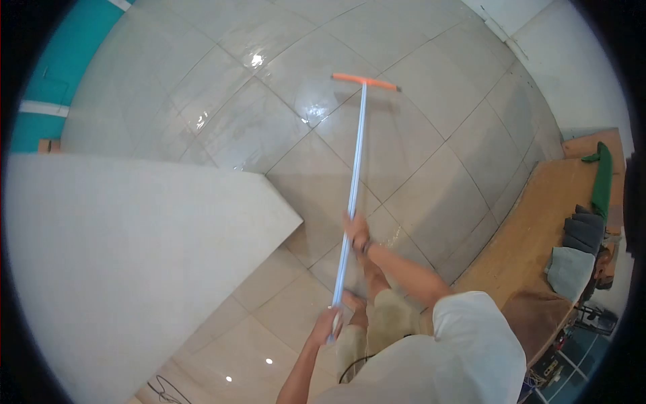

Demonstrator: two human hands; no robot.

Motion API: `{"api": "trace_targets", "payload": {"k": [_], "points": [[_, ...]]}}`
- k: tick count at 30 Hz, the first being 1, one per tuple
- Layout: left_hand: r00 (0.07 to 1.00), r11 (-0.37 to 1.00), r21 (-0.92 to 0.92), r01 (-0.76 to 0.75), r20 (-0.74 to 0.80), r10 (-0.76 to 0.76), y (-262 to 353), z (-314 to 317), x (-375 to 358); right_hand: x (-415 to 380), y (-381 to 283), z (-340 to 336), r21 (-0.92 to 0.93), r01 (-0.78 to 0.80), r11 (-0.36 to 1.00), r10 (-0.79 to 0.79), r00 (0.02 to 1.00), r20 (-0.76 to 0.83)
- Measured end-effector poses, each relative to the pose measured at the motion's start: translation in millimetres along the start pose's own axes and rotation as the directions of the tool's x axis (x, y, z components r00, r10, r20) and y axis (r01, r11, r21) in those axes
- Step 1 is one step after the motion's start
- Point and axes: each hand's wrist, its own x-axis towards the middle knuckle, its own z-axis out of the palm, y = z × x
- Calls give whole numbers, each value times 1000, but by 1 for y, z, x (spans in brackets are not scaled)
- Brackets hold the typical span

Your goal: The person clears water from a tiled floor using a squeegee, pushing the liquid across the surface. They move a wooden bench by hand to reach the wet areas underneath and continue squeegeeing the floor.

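Your squeegee (357,158) is stretching forward over the tiled floor (424,178), its orange head (367,82) lying farthest from you. Your right hand (358,231) is holding the pole (342,269) partway along, its grip curled round it, and your left hand (326,324) is clasping the near end just as snugly. At your right, a wooden desk (515,236) is carrying a grey cloth (570,271).
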Motion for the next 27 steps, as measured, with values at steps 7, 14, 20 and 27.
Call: {"api": "trace_targets", "payload": {"k": [7,14,20,27], "points": [[938,970,-172,-170,274,213,221,81,209,212,-118,-101,653,-154,742,146,987,67],[875,707,518,-482,237,422,152,1,118,206,-3,-57,-2,-281,960,279,953,-117],[941,700,629,-338,217,260,56,-148,-60,-50,87,-11,41,-305,951,307,935,-178],[956,388,905,-178,66,285,22,-311,-106,-322,195,129,104,-490,866,500,839,-212]]}}
